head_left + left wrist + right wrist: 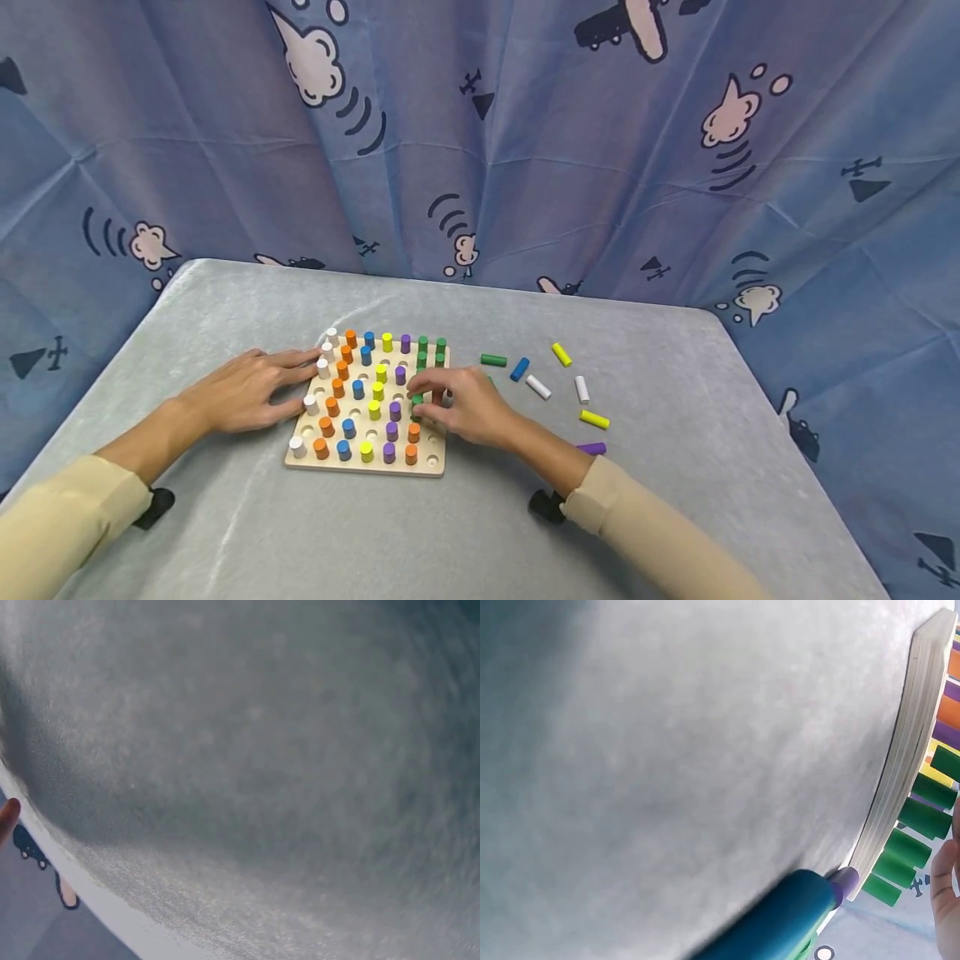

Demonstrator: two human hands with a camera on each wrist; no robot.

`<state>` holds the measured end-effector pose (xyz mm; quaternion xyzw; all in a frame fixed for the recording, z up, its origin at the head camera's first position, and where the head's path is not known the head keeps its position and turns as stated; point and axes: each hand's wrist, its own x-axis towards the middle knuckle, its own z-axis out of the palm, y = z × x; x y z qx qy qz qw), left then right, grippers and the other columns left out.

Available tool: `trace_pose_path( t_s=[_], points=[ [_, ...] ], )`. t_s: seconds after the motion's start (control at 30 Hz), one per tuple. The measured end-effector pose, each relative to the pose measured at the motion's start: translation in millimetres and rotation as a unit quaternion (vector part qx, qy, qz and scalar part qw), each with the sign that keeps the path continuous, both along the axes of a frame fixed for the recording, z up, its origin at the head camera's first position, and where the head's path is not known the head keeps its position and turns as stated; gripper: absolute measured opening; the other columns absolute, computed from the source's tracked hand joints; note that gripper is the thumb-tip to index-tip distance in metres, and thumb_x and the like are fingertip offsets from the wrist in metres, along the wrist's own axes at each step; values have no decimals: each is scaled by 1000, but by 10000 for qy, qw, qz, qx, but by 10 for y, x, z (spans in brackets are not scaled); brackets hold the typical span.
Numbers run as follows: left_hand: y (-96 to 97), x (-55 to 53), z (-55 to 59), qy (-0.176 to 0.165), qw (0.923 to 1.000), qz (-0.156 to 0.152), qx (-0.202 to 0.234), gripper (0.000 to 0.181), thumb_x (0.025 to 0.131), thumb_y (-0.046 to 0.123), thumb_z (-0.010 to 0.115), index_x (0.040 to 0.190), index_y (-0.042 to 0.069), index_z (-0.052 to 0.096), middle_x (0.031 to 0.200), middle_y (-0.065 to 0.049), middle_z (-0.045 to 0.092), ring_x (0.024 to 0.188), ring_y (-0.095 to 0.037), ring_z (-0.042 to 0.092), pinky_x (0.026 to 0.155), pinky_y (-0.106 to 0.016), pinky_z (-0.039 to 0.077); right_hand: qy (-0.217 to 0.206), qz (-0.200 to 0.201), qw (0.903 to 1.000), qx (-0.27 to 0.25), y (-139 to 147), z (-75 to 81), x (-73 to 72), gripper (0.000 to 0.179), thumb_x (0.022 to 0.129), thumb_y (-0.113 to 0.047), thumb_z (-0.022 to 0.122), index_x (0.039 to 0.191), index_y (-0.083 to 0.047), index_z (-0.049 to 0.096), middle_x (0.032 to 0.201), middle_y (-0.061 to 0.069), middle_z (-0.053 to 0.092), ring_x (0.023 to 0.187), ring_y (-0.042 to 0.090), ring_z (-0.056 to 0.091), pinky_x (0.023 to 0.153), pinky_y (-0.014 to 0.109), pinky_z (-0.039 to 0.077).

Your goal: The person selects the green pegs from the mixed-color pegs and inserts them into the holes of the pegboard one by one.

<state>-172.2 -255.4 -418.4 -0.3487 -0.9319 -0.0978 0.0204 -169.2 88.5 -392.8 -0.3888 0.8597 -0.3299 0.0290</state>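
My right hand (471, 405) is at the right part of the pegboard (375, 469), its thumb and forefinger curled in to a narrow pinch about a green peg (417, 402). The peg appears upright, in the column second from the board's right edge, just beyond two orange pegs (414, 432) nearest the near edge. Whether its foot is seated, I cannot tell. My left hand (247, 393) lies at the board's left edge, fingers spread and relaxed near the white pegs (311, 405), gripping nothing. Between the board and the surface's right edge lie loose pegs, among them a blue peg (520, 369) and a purple peg (591, 448).

Handling assessment: the green peg should be light, stiff and hard to damage. Its smooth, round side may turn or slip between fingertips, and once dropped it could roll. Recommended hold: opposite sides of the upper end, lower end left free. The board is best steadied by its rim.
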Motion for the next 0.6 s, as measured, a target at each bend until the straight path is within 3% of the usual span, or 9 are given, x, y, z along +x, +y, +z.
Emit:
trace_pose_path(
  t_s=[0.2,0.6],
  points=[
    [0,-7,-8,7,10000,5,-7,51,94,33,63,137,5,61,149,-11,49,128,-31,55,89,-53,46,-25,-19,9999,107,-6,-15,2,26,86,-13,79,111,-10,72,96,-2,75,66,5,51,57,21,39],
    [4,-2,-8,26,10000,3,-11,50,94,32,62,137,5,61,149,-11,50,126,-30,57,87,-52,47,-40,-4,9998,202,-25,-27,-3,27,88,-14,77,115,-10,71,100,-3,75,68,5,51,58,20,40]
  ],
)
